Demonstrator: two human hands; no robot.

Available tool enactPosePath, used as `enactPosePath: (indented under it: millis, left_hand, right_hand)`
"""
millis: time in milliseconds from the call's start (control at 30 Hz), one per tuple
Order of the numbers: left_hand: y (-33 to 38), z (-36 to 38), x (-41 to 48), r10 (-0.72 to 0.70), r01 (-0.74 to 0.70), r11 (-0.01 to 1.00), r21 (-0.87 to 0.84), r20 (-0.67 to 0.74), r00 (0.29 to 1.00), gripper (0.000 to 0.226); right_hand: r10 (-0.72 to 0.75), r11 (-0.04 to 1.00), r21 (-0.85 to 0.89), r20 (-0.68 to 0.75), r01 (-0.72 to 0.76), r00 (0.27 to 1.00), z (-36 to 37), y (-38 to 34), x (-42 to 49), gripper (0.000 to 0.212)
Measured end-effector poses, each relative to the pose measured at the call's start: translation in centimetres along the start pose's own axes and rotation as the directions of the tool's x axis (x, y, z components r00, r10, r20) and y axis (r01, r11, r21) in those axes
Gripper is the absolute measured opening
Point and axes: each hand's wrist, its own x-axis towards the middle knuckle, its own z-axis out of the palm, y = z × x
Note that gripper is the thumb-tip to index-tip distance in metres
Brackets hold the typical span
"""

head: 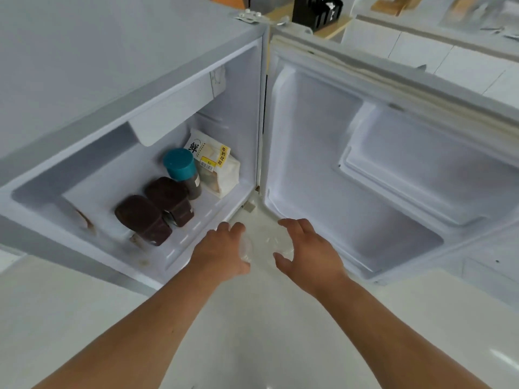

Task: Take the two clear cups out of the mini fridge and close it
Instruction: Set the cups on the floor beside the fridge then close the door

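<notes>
The white mini fridge stands open, and its door is swung wide to the right. Both my hands are low, just in front of the fridge's bottom right corner. My left hand is curled around one clear cup, of which only the faint rim shows past my fingers. My right hand wraps its fingers and thumb around a second clear cup. The two cups sit side by side between my hands, nearly touching, above the pale floor.
Inside the fridge are two dark brown lidded containers, a jar with a teal lid and a bread bag at the back right. The door's inner shelves hold nothing. A counter with black items lies beyond the fridge top.
</notes>
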Motion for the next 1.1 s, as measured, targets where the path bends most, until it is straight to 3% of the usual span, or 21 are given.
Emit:
enactPosePath:
  millis: [567,833,1100]
  left_hand:
    - [3.9,-1.1,-17.4,0.022,-0.021,1.000,0.004,-0.092,0.995,0.088]
    - [-0.1,0.8,-20.1,0.037,-0.039,0.999,-0.017,-0.102,0.994,0.086]
    - [-9.0,4.2,-20.5,-0.020,0.018,0.999,-0.050,-0.036,0.999,0.084]
  right_hand:
    - [-0.074,0.997,0.006,0.009,0.074,0.997,-6.5,-1.1,-14.4,0.063]
    - [-0.098,0.995,-0.027,0.032,0.099,0.995,-5.3,-4.1,-16.4,0.062]
    - [-0.065,0.997,-0.030,0.188,0.072,0.980,1.1,-10.0,-15.1,0.060]
